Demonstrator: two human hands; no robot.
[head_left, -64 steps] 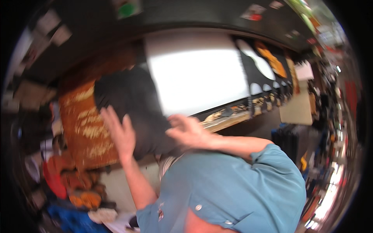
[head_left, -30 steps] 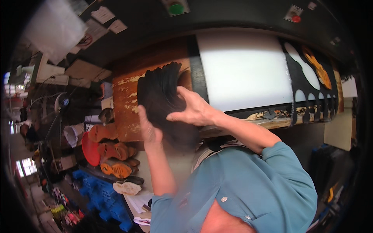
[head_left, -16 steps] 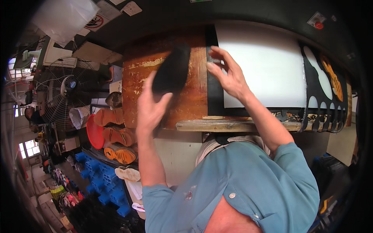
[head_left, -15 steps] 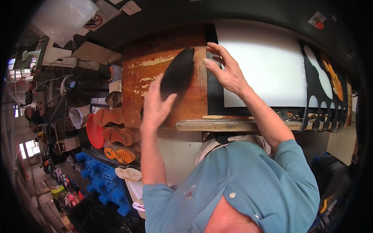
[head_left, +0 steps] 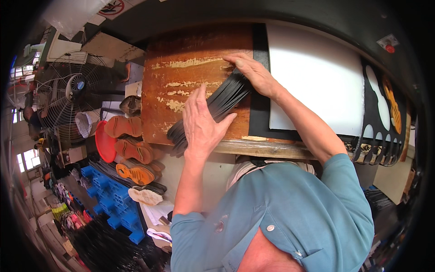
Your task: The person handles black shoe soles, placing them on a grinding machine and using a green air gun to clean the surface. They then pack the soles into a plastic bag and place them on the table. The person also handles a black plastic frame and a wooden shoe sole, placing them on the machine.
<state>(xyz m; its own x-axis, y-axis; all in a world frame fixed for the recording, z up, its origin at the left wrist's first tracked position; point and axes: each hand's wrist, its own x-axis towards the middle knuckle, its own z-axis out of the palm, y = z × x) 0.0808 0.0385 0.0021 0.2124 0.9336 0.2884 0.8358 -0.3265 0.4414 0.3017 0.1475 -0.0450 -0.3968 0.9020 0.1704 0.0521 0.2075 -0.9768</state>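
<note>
A stack of thin black shoe-sole-shaped pieces (head_left: 226, 94) lies slantwise over the brown worn board, its layered edges facing up. My left hand (head_left: 200, 120) straddles its nearer part, fingers along one side and thumb stretched out on the other. Behind that hand, the stack's near end sticks out past the board's front edge, slightly blurred. At the far end, my right hand (head_left: 256, 75) curves over the tip with its fingers pointing left. Both hands touch the stack; their palms hide parts of it.
Right of the brown board (head_left: 165, 68) lies a white sheet (head_left: 312, 77) on black material. Beyond it are black sheet with sole-shaped cut-outs (head_left: 374, 97) and an orange sole (head_left: 392, 106). Several soles (head_left: 133, 149), a red basin (head_left: 105, 143), blue pallet (head_left: 113, 199) and fan (head_left: 74, 88) stand left.
The black stack has turned from its flat face to show its layered edges and shifted nearer. My right hand has come from beside the stack onto its far end; my left hand has moved right.
</note>
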